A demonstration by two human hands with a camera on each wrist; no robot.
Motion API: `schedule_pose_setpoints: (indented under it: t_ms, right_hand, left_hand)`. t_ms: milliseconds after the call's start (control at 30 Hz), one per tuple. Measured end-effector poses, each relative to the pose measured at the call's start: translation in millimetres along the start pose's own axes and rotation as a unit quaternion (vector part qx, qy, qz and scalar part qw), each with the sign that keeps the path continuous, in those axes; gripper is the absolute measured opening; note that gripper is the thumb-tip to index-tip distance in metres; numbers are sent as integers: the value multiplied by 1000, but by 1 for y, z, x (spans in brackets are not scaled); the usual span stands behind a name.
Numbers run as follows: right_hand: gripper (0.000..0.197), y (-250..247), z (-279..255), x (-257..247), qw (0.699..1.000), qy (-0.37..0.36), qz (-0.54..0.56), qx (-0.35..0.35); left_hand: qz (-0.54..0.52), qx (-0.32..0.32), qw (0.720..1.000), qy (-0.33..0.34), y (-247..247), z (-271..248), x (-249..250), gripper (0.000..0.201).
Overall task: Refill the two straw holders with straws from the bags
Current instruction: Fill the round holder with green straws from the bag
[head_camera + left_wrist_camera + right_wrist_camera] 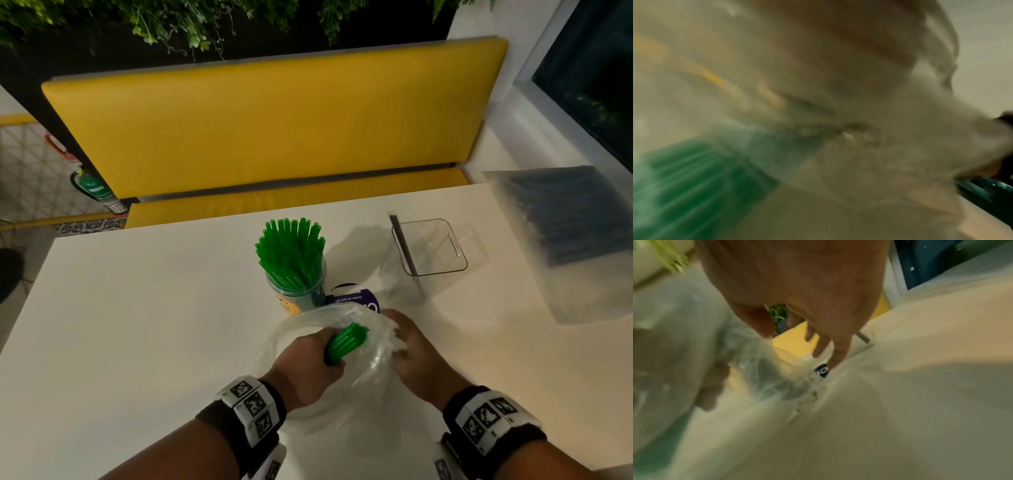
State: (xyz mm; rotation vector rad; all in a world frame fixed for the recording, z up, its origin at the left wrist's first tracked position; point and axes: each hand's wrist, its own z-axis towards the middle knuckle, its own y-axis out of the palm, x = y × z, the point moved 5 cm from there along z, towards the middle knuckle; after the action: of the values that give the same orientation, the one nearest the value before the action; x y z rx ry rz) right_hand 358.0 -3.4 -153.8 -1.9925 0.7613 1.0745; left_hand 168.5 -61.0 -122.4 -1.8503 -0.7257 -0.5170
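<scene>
A round clear holder [297,297] stands mid-table, packed with upright green straws [291,253]. To its right stands a square clear holder [430,248] with one dark straw [404,245] leaning inside. My left hand [308,363] grips a bundle of green straws [346,342] inside a clear plastic bag [370,346]. My right hand [407,346] pinches the bag's crumpled mouth [760,363]. The left wrist view is blurred, showing green straws [694,183] through the plastic.
A second clear bag of dark straws [568,219] lies at the table's right edge. A purple-labelled object [359,299] sits just behind the bag I hold. A yellow bench [274,130] runs behind the white table [137,325].
</scene>
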Motion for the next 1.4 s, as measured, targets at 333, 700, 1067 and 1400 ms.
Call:
schedule_pose_setpoints:
  t_ms: [333, 700, 1067, 1400]
  right_hand:
    - [24, -4, -3, -16, 979, -122, -95, 136]
    - [29, -5, 12, 20, 878, 76, -472, -16]
    - [35, 12, -2, -146, 904, -156, -389, 79]
    - [29, 40, 62, -141, 890, -215, -401, 17]
  left_hand:
    - [-106, 9, 993, 48, -31, -13, 10, 26]
    - [-464, 206, 837, 207, -164, -55, 89, 23]
    - [-464, 312, 814, 160, -217, -50, 89, 25]
    - [-538, 386, 749, 29, -218, 18, 43, 12]
